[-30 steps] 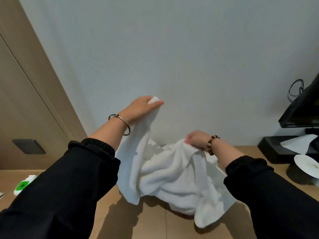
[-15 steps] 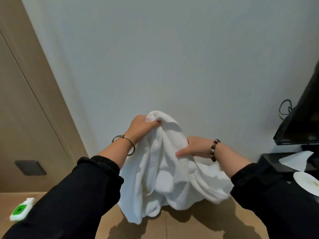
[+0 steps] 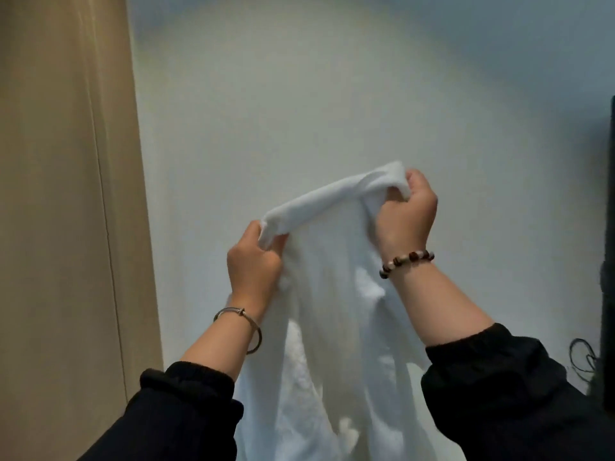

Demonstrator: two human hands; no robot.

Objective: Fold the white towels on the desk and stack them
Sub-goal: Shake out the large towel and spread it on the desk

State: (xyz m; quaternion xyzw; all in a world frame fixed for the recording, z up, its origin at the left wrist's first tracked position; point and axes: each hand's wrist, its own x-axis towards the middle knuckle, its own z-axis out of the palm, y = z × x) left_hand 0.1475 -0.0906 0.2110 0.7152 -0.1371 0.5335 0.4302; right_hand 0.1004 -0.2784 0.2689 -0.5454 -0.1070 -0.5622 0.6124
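Head view. I see the white terry-cloth towel [image 3: 332, 311] held up before the pale grey wall [image 3: 299, 94], its top edge stretched between both hands. The left hand [image 3: 254, 261] pinches the lower corner, and the right hand [image 3: 404, 217] grips the higher one with curled fingers. Half a second earlier the hands were close together and lower, and the towel was bunched; now it hangs lengthwise.

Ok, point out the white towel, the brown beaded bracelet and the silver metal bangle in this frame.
White cloth towel [image 3: 332, 294]: head view, hanging middle panel between the wrists.
Brown beaded bracelet [image 3: 407, 261]: head view, middle beads on the right wrist.
Silver metal bangle [image 3: 240, 312]: head view, knot on the left wrist.
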